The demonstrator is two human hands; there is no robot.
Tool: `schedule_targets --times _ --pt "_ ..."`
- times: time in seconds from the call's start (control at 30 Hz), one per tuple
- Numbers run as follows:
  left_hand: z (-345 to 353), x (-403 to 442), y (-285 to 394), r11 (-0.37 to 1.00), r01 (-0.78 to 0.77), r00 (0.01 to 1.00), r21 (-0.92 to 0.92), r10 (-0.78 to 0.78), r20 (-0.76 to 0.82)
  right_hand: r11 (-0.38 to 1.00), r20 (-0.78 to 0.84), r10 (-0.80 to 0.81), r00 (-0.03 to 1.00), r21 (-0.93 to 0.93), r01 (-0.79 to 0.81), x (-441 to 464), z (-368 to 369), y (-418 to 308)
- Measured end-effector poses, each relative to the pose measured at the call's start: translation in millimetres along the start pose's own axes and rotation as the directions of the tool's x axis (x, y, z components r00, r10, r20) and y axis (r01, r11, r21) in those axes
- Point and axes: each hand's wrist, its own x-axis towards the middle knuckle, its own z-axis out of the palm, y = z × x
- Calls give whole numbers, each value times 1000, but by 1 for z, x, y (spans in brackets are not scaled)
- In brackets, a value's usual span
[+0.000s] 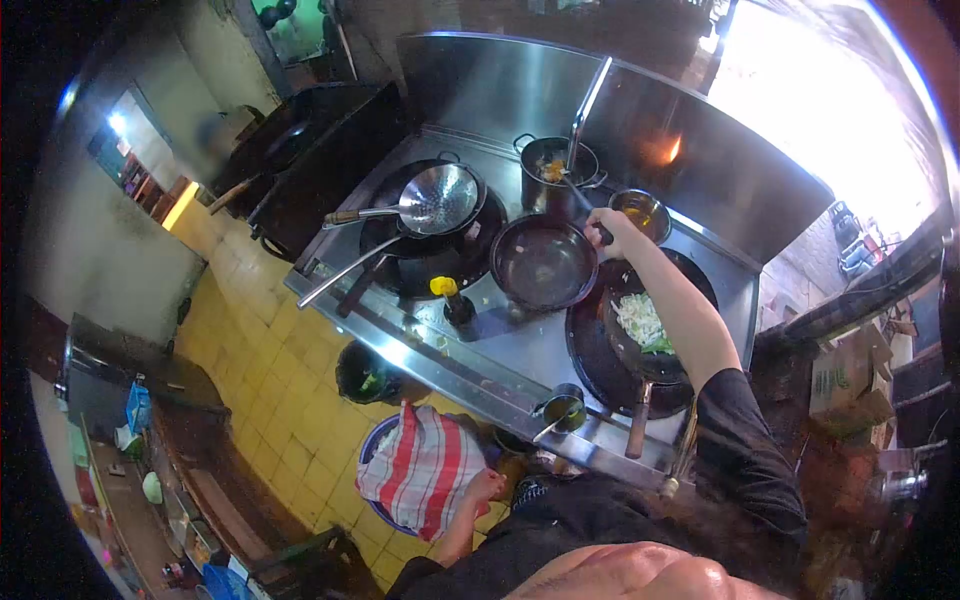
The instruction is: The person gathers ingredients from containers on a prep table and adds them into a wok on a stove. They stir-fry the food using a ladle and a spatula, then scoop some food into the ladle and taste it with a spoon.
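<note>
My right hand is closed round the dark handle of a long utensil. Its far end reaches into the steel pot at the back of the stove, which has orange-brown food in it; the head is hidden. Just left of that hand is an empty dark pan. Beneath my right forearm, a wok holds pale shredded food with some green. Low down, my left hand has its fingers closed at the edge of a red-and-white striped cloth draped over a blue basin.
A perforated strainer and a ladle lie over a wok at the stove's left. A dark bottle with a yellow cap stands near the front. A bowl of oil, a small pot and a floor bucket are close by.
</note>
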Motion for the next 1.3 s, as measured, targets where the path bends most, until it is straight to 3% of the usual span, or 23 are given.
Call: schedule_targets --times 0.07,0.1,0.17,0.27,0.4,0.43,0.5,0.53,0.57,0.63,0.67,0.7,0.73,0.77,0.83,0.9,0.97,1.0,1.07,1.1,1.17,1.23,1.3 --pt "3 -2 9 973 -15 999 230 23 -31 996 46 2 999 93 -6 -10 -8 2" --pt "4 -6 19 972 -17 999 234 24 -27 975 138 64 988 204 -91 -12 -20 3" --pt "9 -21 48 934 6 993 356 -48 111 935 224 111 968 308 -178 -29 -37 7" --pt "17 -10 31 948 -66 996 311 46 72 932 285 46 957 333 -144 -77 -65 20" --pt "32 -5 62 836 -191 982 514 157 108 936 241 -18 970 345 -68 -167 -112 46" --pt "31 21 52 849 -270 955 455 174 242 934 232 -35 972 353 -51 -193 -122 56" --pt "41 14 74 818 -300 915 492 100 392 933 181 -48 982 360 -21 -239 -142 85" --pt "54 -5 125 759 -272 915 592 13 404 925 126 -27 992 380 -24 -264 -145 100" --pt "55 17 106 833 -380 840 402 129 527 916 72 4 997 401 -33 -285 -147 115" --pt "77 -8 172 831 -336 822 443 29 568 918 31 20 999 395 -30 -313 -175 137" --pt "82 2 163 851 -399 812 341 156 562 898 26 36 999 437 -44 -322 -191 148" --pt "89 0 180 856 -294 835 426 13 550 879 30 40 999 474 -49 -325 -199 159" --pt "97 -12 203 868 -332 809 369 60 585 931 -223 61 973 364 25 -325 -192 171" --pt "104 -15 213 867 -335 813 369 69 578 989 -343 -3 939 139 53 -321 -182 182" --pt "115 -23 224 899 -340 825 277 144 546 941 -450 -212 868 -333 57 -305 -184 220" --pt "124 -33 228 904 -342 832 257 164 529 901 -391 -189 901 -434 1 -318 -202 245" --pt "133 -24 222 883 -367 832 293 171 527 508 -294 -603 742 -858 73 -332 -224 271" --pt "137 -21 219 854 -417 819 311 204 537 501 -284 -607 743 -862 80 -340 -221 273" --pt "146 -27 215 874 -376 825 307 166 540 344 -401 -661 634 -913 -220 -353 -205 289" --pt "153 -36 224 891 -340 826 299 131 549 345 -397 -661 636 -914 -212 -351 -203 304" --pt "169 -40 233 900 -301 813 315 70 578 378 -456 -720 523 -890 -256 -327 -207 343" --pt "195 -28 223 933 -231 819 275 34 573 438 -465 -712 526 -880 -185 -309 -202 355" --pt "231 -21 226 977 -119 818 176 -4 575 816 -426 -413 805 -566 119 -305 -201 331"
